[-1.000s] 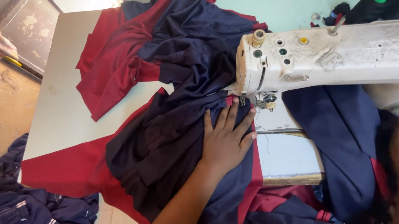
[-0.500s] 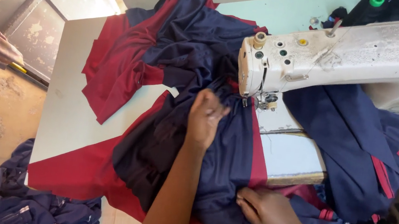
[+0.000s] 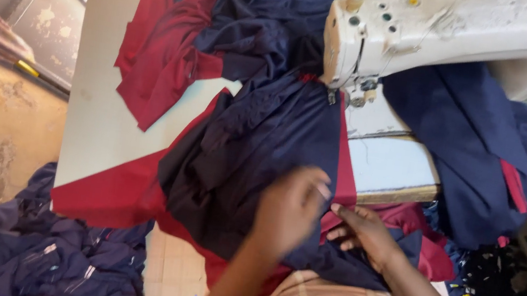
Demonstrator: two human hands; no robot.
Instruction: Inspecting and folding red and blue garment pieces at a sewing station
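A navy and red garment (image 3: 263, 148) lies spread over the sewing table, its far end under the needle of a white sewing machine (image 3: 434, 27). My left hand (image 3: 289, 209) is blurred, above the navy cloth near the table's front edge, fingers curled; whether it grips the cloth is unclear. My right hand (image 3: 365, 233) rests just beside it on the cloth hanging over the table edge, fingers spread. Both hands are well short of the needle (image 3: 334, 96).
The pale table top (image 3: 102, 110) extends left of the garment, with more red cloth (image 3: 166, 57) bunched at the back. Navy cloth (image 3: 465, 150) hangs right of the machine. A heap of navy garments (image 3: 59, 257) lies on the floor at the lower left.
My left hand has drawn back from near the needle toward my body. My right hand moved up a little to lie beside it on the cloth.
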